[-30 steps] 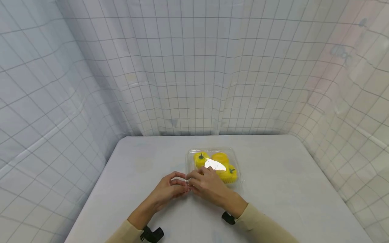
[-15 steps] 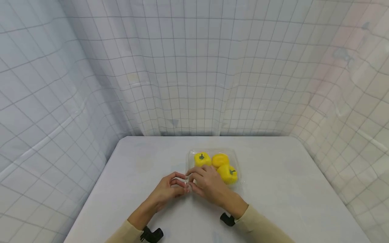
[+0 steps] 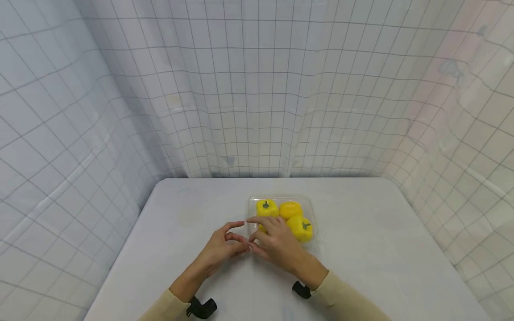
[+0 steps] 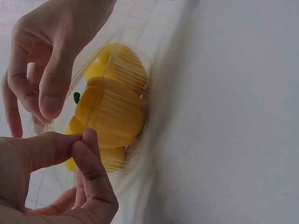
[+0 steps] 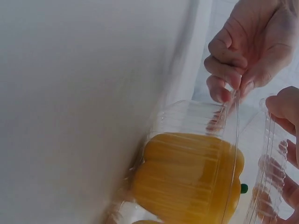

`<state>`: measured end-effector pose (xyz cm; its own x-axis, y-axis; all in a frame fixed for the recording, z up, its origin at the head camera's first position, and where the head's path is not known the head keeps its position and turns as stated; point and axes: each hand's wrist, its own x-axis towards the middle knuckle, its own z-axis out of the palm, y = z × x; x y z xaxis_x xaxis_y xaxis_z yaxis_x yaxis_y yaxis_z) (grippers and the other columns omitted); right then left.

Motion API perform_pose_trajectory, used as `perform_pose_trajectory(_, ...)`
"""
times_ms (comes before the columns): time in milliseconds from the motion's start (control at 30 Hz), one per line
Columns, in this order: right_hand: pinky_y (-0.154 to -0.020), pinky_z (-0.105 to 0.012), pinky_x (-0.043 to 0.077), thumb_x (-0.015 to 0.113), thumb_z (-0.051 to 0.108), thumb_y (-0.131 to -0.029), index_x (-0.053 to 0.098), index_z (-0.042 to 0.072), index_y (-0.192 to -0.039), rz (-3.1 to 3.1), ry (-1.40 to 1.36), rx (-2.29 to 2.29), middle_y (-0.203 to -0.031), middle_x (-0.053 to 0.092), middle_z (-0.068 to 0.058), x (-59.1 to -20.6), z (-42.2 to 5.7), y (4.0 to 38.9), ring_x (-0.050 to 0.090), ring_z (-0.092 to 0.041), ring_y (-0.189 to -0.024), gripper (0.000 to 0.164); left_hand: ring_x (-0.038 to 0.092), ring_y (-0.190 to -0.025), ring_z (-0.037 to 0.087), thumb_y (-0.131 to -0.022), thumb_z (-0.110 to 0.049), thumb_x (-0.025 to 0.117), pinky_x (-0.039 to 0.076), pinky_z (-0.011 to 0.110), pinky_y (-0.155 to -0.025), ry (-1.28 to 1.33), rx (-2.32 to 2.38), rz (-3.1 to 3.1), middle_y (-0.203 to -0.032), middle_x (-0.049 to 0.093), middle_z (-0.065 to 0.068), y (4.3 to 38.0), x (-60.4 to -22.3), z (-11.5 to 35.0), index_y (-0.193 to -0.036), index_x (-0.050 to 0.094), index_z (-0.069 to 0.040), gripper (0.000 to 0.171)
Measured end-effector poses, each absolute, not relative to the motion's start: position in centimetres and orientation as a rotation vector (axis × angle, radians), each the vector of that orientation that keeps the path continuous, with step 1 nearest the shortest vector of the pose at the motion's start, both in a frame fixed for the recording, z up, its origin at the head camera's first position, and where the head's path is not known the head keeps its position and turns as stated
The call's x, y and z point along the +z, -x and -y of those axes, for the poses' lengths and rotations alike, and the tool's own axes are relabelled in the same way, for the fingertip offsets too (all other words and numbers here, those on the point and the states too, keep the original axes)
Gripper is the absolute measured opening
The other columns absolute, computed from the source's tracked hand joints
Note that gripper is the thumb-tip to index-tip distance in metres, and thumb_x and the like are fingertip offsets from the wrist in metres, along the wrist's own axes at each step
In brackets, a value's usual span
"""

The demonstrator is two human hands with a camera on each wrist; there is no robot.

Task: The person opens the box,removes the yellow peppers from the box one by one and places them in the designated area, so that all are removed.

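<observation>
A clear plastic clamshell box (image 3: 310, 213) sits on the table with several yellow bell peppers (image 3: 301, 228) inside, green stems showing on some. My left hand (image 3: 220, 248) pinches the rim of the box's base at its near left corner, thumb against index finger. Over that same corner, my right hand (image 3: 279, 245) holds the edge of the clear lid (image 5: 268, 154) between thumb and fingers. In the right wrist view a gap shows between the lid edge and the base rim (image 5: 237, 116). The right hand covers part of the peppers in the head view.
A white table (image 3: 361, 232) bears the box near its middle. White grid-patterned curtains (image 3: 257, 98) enclose it at the back and both sides. Black wrist cameras (image 3: 202, 308) are strapped under both wrists.
The bright glare on the lid has gone, and the peppers show more plainly. The right hand's fingers have spread a little, and the left index finger has risen. The box has stayed in place.
</observation>
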<state>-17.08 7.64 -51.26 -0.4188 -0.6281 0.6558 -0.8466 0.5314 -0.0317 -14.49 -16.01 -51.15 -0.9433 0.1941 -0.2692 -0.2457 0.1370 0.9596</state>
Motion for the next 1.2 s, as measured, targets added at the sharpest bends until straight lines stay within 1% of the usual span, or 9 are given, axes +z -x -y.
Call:
perform_pose_trajectory(133, -0.102, -0.039, 0.064, 0.104, 0.026, -0.091, 0.087, 0.027, -0.109, 2.211, -1.189, 0.519, -0.154, 0.075, -0.005, -51.4, -8.2, 17.1, 0.074, -0.024, -0.138, 0.025, 0.087, -0.101, 0.025, -0.103, -0.007, 0.085, 0.072, 0.036, -0.091, 0.059, 1.855, -2.139, -0.117, 0.078, 0.015, 14.4, -51.0, 16.0, -0.177, 0.049, -0.011, 0.082)
perform_pose_trajectory(333, -0.111, -0.047, 0.066, 0.103, 0.014, -0.089, 0.088, 0.032, -0.129, 2.209, -1.205, 0.516, -0.158, 0.072, -0.010, -51.6, -9.3, 17.2, 0.073, -0.028, -0.141, 0.047, 0.086, -0.099, 0.025, -0.103, -0.006, 0.083, 0.068, 0.031, -0.085, 0.067, 1.837, -2.193, -0.115, 0.078, 0.014, 14.4, -50.9, 15.8, -0.176, 0.051, -0.011, 0.080)
perform_pose_trajectory(467, -0.108, -0.049, 0.065, 0.102, 0.013, -0.089, 0.084, 0.037, -0.142, 2.199, -1.201, 0.494, -0.157, 0.071, -0.010, -51.9, -10.0, 17.4, 0.074, -0.030, -0.137, 0.061, 0.085, -0.098, 0.023, -0.103, -0.005, 0.082, 0.066, 0.030, -0.082, 0.078, 1.842, -2.199, -0.115, 0.077, 0.014, 14.5, -50.8, 15.7, -0.176, 0.052, -0.011, 0.079)
perform_pose_trajectory(500, -0.107, -0.049, 0.065, 0.102, 0.014, -0.089, 0.083, 0.037, -0.145, 2.195, -1.200, 0.488, -0.157, 0.071, -0.010, -52.0, -10.2, 17.4, 0.075, -0.030, -0.136, 0.064, 0.085, -0.097, 0.023, -0.104, -0.004, 0.082, 0.066, 0.030, -0.082, 0.075, 1.840, -2.205, -0.115, 0.076, 0.015, 14.5, -50.8, 15.7, -0.176, 0.052, -0.010, 0.078)
perform_pose_trajectory(600, -0.103, -0.048, 0.066, 0.103, 0.014, -0.088, 0.080, 0.037, -0.150, 2.191, -1.192, 0.473, -0.156, 0.071, -0.009, -52.2, -10.8, 17.5, 0.077, -0.030, -0.133, 0.070, 0.084, -0.097, 0.023, -0.104, -0.004, 0.081, 0.065, 0.028, -0.082, 0.098, 1.836, -2.198, -0.116, 0.075, 0.014, 14.5, -50.9, 15.7, -0.176, 0.053, -0.012, 0.078)
perform_pose_trajectory(633, -0.102, -0.048, 0.066, 0.103, 0.014, -0.087, 0.079, 0.036, -0.151, 2.191, -1.188, 0.468, -0.156, 0.071, -0.009, -52.3, -11.1, 17.5, 0.077, -0.030, -0.133, 0.072, 0.084, -0.097, 0.023, -0.104, -0.004, 0.081, 0.065, 0.029, -0.082, 0.102, 1.836, -2.197, -0.116, 0.074, 0.014, 14.5, -50.9, 15.7, -0.176, 0.053, -0.012, 0.078)
perform_pose_trajectory(867, -0.098, -0.050, 0.067, 0.102, 0.009, -0.085, 0.080, 0.030, -0.149, 2.188, -1.157, 0.470, -0.154, 0.071, -0.014, -52.9, -13.3, 17.5, 0.075, -0.031, -0.130, 0.070, 0.082, -0.096, 0.021, -0.104, -0.003, 0.081, 0.064, 0.029, -0.083, 0.127, 1.835, -2.185, -0.116, 0.073, 0.013, 14.3, -50.8, 15.6, -0.176, 0.053, -0.013, 0.079)
perform_pose_trajectory(1033, -0.104, -0.051, 0.066, 0.103, 0.012, -0.085, 0.077, 0.030, -0.153, 2.211, -1.136, 0.441, -0.155, 0.071, -0.015, -53.0, -14.6, 17.3, 0.073, -0.029, -0.132, 0.075, 0.081, -0.095, 0.021, -0.104, -0.002, 0.081, 0.064, 0.029, -0.083, 0.152, 1.854, -2.162, -0.118, 0.071, 0.013, 14.3, -50.8, 15.6, -0.177, 0.052, -0.014, 0.079)
perform_pose_trajectory(1200, -0.108, -0.054, 0.065, 0.102, 0.011, -0.085, 0.078, 0.027, -0.152, 2.204, -1.124, 0.451, -0.154, 0.073, -0.016, -53.2, -15.7, 17.3, 0.072, -0.031, -0.135, 0.073, 0.081, -0.095, 0.021, -0.105, -0.001, 0.080, 0.064, 0.028, -0.083, 0.170, 1.847, -2.168, -0.117, 0.070, 0.013, 14.3, -50.9, 15.6, -0.177, 0.052, -0.014, 0.078)
